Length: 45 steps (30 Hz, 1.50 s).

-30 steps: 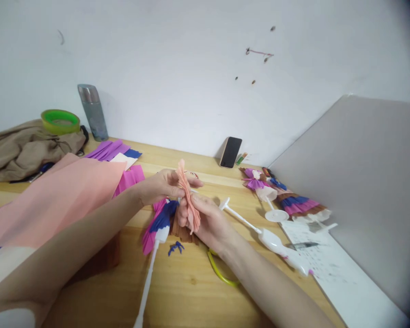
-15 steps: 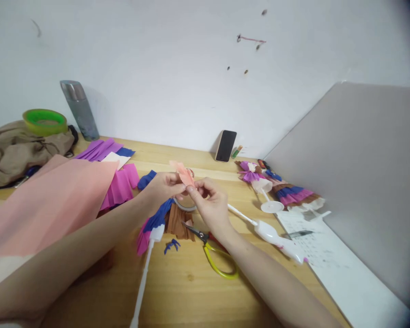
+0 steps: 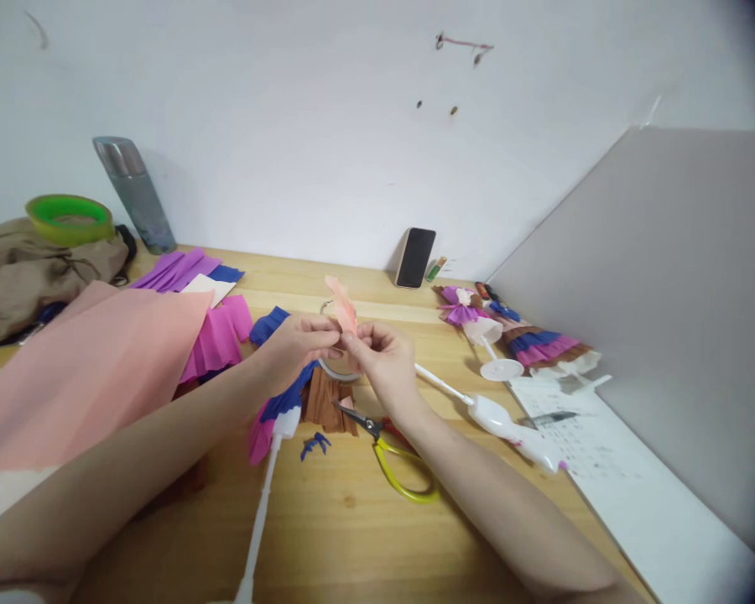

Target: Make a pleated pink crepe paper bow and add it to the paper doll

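Note:
A small strip of peach crepe paper (image 3: 343,309) sticks up between my fingertips. My left hand (image 3: 311,340) pinches its lower end from one side, and my right hand (image 3: 381,352) grips the same end from the other. Behind them a ring-shaped roll of tape (image 3: 338,374) is partly hidden by my fingers. Below lie scissors (image 3: 408,478) with yellow handles, pleated brown crepe paper (image 3: 324,403) and a blue scrap (image 3: 315,446). Left of these is a white stick (image 3: 262,512) with blue and magenta paper at its top.
Large peach crepe paper (image 3: 101,369) covers the left side. A bottle (image 3: 135,197), green tape roll (image 3: 69,220) and phone (image 3: 416,257) stand at the back. On the right are a white doll body (image 3: 509,432), a paper-dressed figure (image 3: 466,310) and a written sheet (image 3: 654,503) beside a grey partition (image 3: 685,277).
The peach strip now stands more upright between my fingers, gathered narrower at its base. The view has tilted slightly; other things on the table stay in place.

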Motion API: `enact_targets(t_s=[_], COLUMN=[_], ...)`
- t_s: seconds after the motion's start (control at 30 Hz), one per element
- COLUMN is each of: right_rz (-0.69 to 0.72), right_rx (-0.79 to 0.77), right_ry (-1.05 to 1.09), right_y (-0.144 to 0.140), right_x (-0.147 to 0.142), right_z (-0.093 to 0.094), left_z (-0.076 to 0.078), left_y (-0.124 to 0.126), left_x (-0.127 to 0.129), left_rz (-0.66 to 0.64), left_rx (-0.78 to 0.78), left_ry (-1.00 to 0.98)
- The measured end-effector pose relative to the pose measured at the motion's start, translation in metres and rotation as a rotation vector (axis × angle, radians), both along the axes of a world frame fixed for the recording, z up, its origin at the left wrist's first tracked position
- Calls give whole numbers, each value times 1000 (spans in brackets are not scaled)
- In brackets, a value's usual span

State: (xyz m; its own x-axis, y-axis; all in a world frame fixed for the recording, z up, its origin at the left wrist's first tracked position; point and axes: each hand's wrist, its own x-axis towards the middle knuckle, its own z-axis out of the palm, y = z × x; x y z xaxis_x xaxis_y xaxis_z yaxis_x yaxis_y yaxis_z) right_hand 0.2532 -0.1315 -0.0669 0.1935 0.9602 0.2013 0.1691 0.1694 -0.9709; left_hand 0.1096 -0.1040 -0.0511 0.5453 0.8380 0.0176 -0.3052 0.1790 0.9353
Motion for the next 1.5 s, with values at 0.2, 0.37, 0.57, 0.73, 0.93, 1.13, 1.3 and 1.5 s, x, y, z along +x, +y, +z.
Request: enact_targets(t_s=[0.2,0.37,0.57,0.73,0.93,1.13,1.3,1.5], right_rz=[105,201,390,494,487,389,390,359], right_rx=[-63,-86,-130,-240,-275,-209,-104,-96], right_ry=[78,95,404,556,554,487,451,389], right_y=[-4,-8,-3,3,1,-2,-4,-2], right_x=[-5,-4,7,13,13,10,10,11], right_z=[5,9,14,9,11,12,13,13], left_z=[-1,3,7,13,22,17,16,23], left_y=[-6,3,15,9,1,1,-1,-6], left_x=[0,-6,-15,-19,-20,-14,-11,-8], left_rz=[75,5,-85,-130,-173,-131,-13,68], left_rx=[46,1,-147,-133,-25,18,-17,-28], left_ry=[83,13,-40,174,235,314,331,344])
